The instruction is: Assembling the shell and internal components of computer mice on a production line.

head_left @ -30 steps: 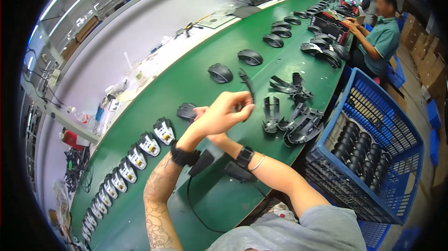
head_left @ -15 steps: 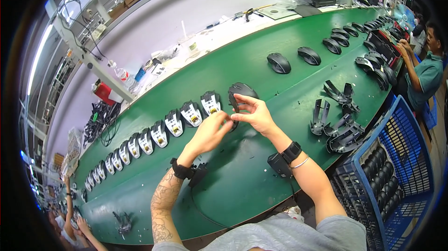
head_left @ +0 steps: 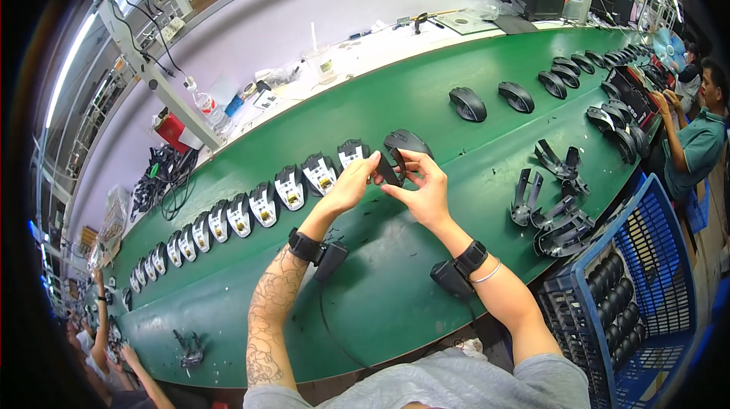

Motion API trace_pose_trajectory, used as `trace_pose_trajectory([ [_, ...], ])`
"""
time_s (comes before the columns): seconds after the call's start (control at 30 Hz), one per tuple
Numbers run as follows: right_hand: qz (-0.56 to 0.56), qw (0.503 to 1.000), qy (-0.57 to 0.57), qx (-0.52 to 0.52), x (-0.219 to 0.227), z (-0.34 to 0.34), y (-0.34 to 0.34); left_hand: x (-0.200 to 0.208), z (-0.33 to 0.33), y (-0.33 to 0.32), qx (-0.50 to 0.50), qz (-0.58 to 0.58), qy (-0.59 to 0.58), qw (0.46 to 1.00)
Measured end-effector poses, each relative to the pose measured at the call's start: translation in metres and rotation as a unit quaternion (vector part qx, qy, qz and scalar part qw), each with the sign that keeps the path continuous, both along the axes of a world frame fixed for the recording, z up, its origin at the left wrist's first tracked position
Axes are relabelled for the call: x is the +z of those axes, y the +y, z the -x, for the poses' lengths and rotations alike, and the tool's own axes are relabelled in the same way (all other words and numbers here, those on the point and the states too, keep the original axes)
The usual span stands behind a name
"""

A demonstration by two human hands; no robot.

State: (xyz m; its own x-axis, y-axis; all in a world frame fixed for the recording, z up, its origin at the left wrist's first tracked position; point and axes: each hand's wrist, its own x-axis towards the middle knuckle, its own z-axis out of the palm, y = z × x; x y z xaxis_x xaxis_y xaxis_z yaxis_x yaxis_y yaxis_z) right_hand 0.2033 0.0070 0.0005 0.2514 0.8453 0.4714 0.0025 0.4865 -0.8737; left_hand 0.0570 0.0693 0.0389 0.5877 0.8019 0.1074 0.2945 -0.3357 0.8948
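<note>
A thin curved black plastic part (head_left: 389, 171), like a mouse's side shell, is held upright between my two hands above the green table. My left hand (head_left: 351, 185) pinches its left side with thumb and forefinger. On the other side, the fingers and thumb of my right hand (head_left: 423, 190) grip the same part. Just beyond my fingers sits a black computer mouse (head_left: 409, 141), partly covered by them. Beside my left hand starts a row of mouse bodies with white undersides, the nearest mouse body (head_left: 319, 172) showing a yellow patch.
More finished-looking black mice (head_left: 467, 104) stand at the far right. Loose black plastic parts (head_left: 559, 219) lie right of my arm, near a blue crate (head_left: 582, 280) of black pieces. A co-worker (head_left: 696, 131) sits at the right; other arms reach in at lower left.
Both hands have risen slightly, and my left hand has come up to the black part, turning it. The head view has shifted a little.
</note>
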Motion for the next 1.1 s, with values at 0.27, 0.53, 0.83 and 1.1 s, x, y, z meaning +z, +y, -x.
trace_pose_trajectory([
  [0.27,-0.004,0.999,-0.035,-0.037,0.01,-0.004,-0.002,-0.003,0.004,0.026,-0.067,0.096,0.008,0.993],
  [0.53,-0.076,0.954,-0.221,-0.188,-0.002,-0.016,0.006,-0.035,0.044,0.106,0.126,-0.146,0.44,0.877],
  [0.83,-0.043,0.953,-0.229,-0.195,0.001,-0.021,0.004,-0.015,0.024,0.071,0.009,0.015,-0.016,1.0],
  [1.1,-0.014,0.983,-0.158,-0.096,0.009,-0.003,-0.006,-0.021,0.014,0.007,0.164,0.247,-0.341,0.892],
])
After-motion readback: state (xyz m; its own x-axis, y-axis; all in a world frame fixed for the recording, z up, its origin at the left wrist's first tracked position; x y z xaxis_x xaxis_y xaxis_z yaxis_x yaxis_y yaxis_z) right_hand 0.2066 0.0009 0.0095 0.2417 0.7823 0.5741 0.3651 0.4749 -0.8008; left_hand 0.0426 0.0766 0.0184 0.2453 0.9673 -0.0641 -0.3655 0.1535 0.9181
